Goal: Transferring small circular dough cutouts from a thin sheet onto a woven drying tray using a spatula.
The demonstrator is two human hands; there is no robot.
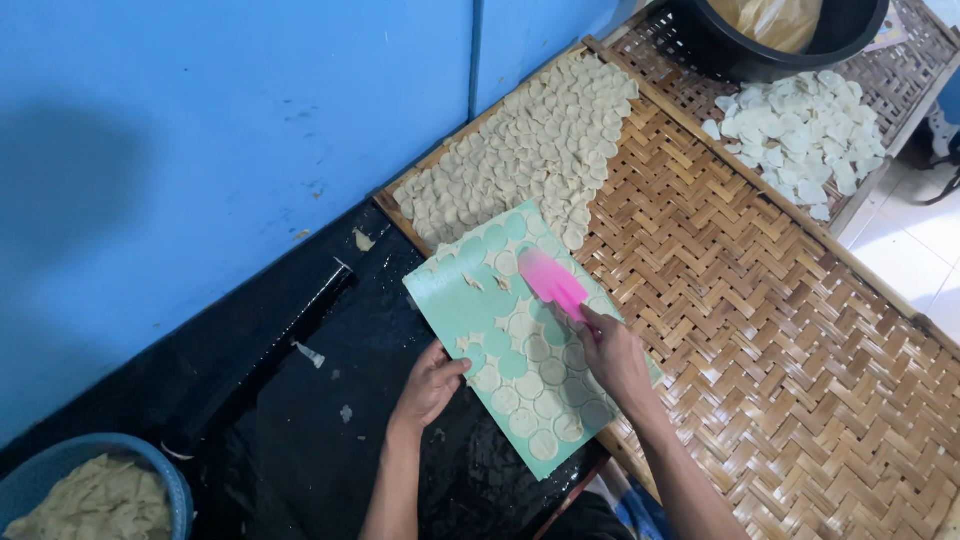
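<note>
A green rectangular board (445, 300) lies tilted across the edge of a woven bamboo tray (760, 300), with several thin round dough discs (540, 385) stuck on it. My left hand (430, 385) grips the board's left edge. My right hand (610, 352) holds a pink flat scraper (552, 282), its blade resting on the board near the upper discs. Many pale dough discs (530, 150) lie spread on the far end of the woven tray, just beyond the board.
A second woven tray (900, 90) at the top right carries a heap of whiter discs (800, 130) and a black tub (760, 55). A blue bowl of dough scraps (85, 495) sits bottom left on a black sheet (300, 400). A blue wall (200, 150) stands on the left.
</note>
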